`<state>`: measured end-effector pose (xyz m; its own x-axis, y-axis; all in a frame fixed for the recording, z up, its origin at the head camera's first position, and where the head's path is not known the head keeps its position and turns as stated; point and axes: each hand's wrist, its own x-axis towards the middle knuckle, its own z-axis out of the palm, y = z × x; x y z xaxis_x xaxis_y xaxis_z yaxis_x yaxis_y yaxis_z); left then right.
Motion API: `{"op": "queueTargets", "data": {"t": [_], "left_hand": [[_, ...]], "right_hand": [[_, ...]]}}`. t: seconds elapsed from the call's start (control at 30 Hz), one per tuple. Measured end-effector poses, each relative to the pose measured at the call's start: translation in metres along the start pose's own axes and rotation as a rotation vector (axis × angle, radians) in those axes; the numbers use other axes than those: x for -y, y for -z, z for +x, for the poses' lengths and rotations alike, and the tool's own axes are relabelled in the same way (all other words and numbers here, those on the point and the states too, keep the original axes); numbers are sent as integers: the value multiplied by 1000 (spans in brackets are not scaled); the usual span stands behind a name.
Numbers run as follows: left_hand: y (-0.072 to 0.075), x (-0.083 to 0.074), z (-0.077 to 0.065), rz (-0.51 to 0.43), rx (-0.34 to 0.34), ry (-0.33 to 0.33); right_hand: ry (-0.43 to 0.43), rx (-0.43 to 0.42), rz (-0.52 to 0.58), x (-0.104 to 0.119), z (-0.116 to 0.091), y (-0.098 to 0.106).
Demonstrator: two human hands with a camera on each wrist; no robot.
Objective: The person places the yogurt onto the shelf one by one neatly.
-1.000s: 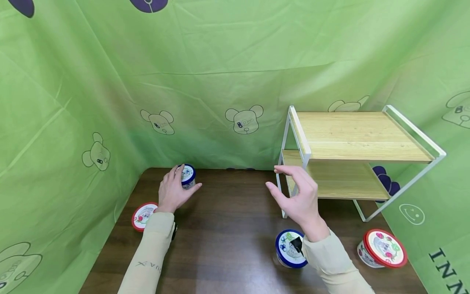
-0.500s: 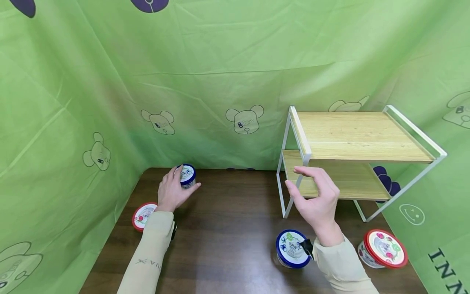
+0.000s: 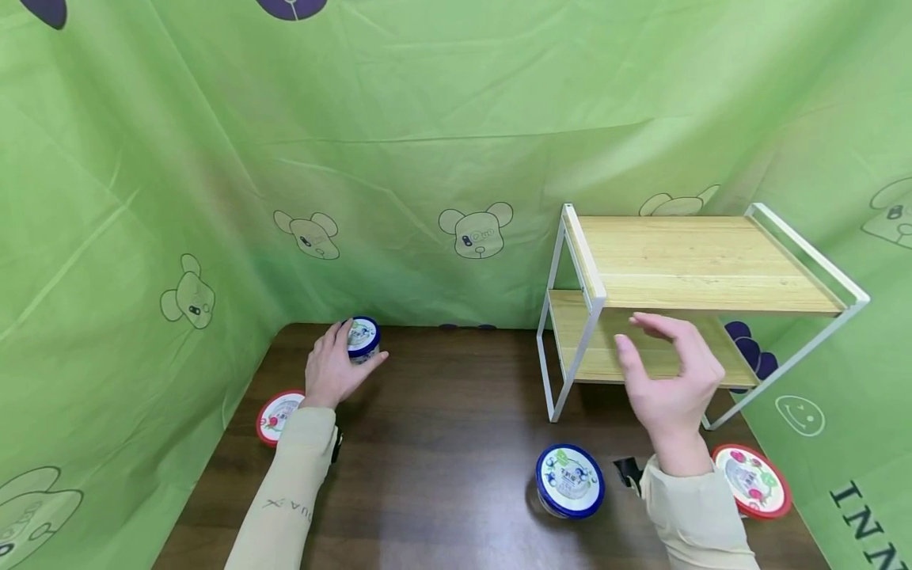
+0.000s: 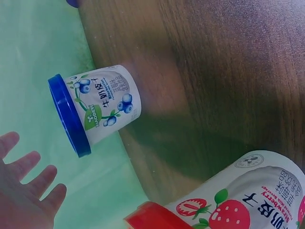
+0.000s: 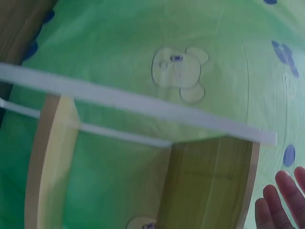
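In the head view my left hand (image 3: 333,370) hovers beside a blueberry cup (image 3: 364,336) with a blue lid at the table's back left. The left wrist view shows its spread fingers (image 4: 54,198) apart from the lid of that cup (image 4: 107,102). A red-lidded strawberry cup (image 3: 276,416) is partly hidden behind my left wrist. My right hand (image 3: 673,378) holds nothing; thumb and fingers form a wide C before the two-tier shelf (image 3: 705,265). Near my right wrist stand another blueberry cup (image 3: 570,481) and, half covered by the sleeve, another red-lidded cup (image 3: 755,480).
The shelf's white metal frame (image 5: 143,109) and wooden boards (image 5: 209,181) rise close to my right hand. Green cloth (image 3: 399,158) with bear drawings hangs behind and on both sides of the brown table (image 3: 442,443).
My right hand has moved right across the front of the shelf, uncovering the near blueberry cup and partly covering the right red-lidded cup. The left hand has barely moved.
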<state>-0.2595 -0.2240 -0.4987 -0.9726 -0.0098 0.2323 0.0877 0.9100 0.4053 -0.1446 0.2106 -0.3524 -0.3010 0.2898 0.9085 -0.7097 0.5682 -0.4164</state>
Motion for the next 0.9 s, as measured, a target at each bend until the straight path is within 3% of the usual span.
{"op": "queueTargets", "data": {"t": [0.3,0.57,0.9], "left_hand": [[-3,0,2,-10,20,12],[-4,1,2,-20,35,26],[-2,1,2,-30,41,30]], "right_hand": [[-53,-111,-69,-22,10,19],[-93,-177,-104,-23,19,30],[-186,-277,-270,-38,32,54]]}}
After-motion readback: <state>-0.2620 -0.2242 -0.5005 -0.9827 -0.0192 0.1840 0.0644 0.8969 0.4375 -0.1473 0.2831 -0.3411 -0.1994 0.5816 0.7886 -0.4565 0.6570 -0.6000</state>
